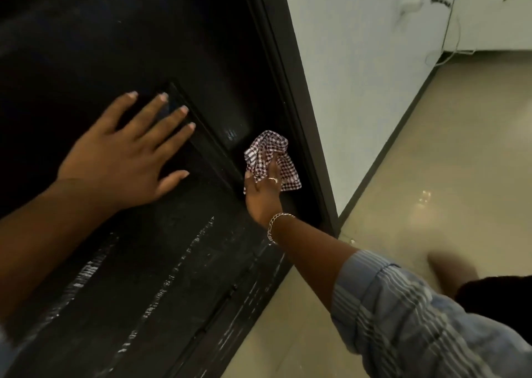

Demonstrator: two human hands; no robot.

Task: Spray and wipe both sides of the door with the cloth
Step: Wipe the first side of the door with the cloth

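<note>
A black panelled door [161, 46] fills the left and centre of the head view, with pale scuff streaks low on its face. My left hand [126, 156] lies flat on the door, fingers spread across the edge of a raised panel. To its right, my right hand [263, 193] holds a red-and-white checked cloth [272, 153] against the door, close to the black frame edge [299, 118]. A bracelet and a ring show on the right hand. No spray bottle is in view.
A white wall [359, 75] stands right of the frame, with a dark skirting strip along its base. Beige glossy floor tiles [417, 190] spread to the right. White cables and a small box [411, 2] hang on the far wall.
</note>
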